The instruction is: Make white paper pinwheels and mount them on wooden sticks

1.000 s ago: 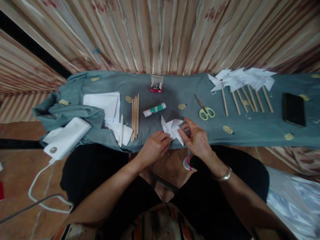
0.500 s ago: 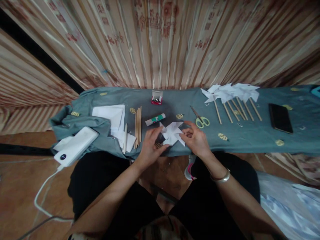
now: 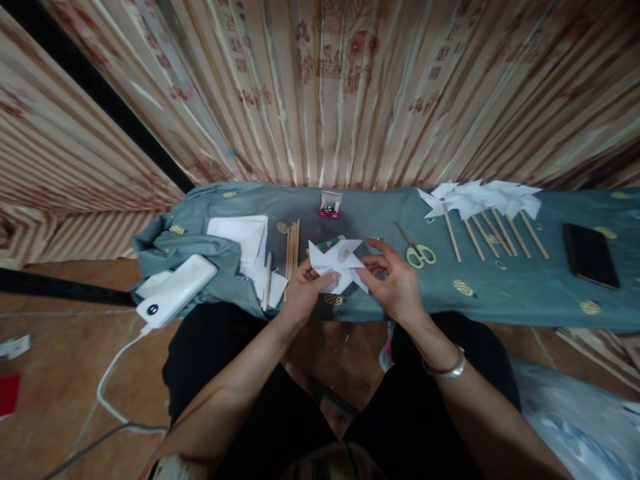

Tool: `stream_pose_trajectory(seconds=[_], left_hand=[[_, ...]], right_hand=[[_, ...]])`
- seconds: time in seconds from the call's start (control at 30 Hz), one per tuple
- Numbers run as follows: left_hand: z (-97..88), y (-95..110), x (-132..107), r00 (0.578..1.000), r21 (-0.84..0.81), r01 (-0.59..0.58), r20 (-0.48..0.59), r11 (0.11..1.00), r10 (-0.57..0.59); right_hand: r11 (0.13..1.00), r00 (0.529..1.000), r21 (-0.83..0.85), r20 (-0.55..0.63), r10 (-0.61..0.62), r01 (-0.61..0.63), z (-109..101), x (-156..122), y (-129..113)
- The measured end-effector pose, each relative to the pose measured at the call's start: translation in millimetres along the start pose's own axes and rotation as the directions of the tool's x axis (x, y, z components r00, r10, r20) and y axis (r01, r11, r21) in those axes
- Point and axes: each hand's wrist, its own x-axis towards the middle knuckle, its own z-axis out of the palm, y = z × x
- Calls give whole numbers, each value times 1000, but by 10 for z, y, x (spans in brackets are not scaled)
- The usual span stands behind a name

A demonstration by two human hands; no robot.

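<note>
A white paper pinwheel (image 3: 341,263) with folded blades is held up over the near edge of the cloth-covered table. My left hand (image 3: 306,290) grips its left side, the thumb lying on top of the paper. On the other side my right hand (image 3: 393,279) pinches the edge of a blade between thumb and fingers. Partly hidden behind the pinwheel lies a green and white glue stick (image 3: 330,243). Wooden sticks (image 3: 293,250) lie left of it. To the right of my right hand rest scissors (image 3: 419,255) with light green handles.
Several pinwheels on sticks (image 3: 480,200) lie at the back right, near a black phone (image 3: 591,255). A small red box (image 3: 330,204) with metal bits stands at the back. On the left are white paper sheets (image 3: 237,233), a white pen (image 3: 267,280) and a cabled white power bank (image 3: 177,290).
The pinwheel has been lifted and tilted, and now covers part of the glue stick. My left hand has closed on its left side. The whole view has shifted slightly.
</note>
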Motion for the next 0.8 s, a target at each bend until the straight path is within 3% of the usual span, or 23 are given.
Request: stream_pose_trajectory(seconds=[0.17,0.27,0.47,0.8], left_hand=[[-29,29,9,1000,-54,1,-25,999,-2],[-57,21,25,1000,-49,-16,-3,999,15],[-65,11,26,1000,-11,-2,-3,1000,2],[-66,60,17,1000,-40,-15,-11,999,15]], right_hand=[[1000,998,-6,55,-15,15,42,-23,-75],[994,995,109,97,-14,3,83,-8,-60],[880,975,421,113,189,-219,196,58,48],[849,969,467,124,213,-246,231,60,11]])
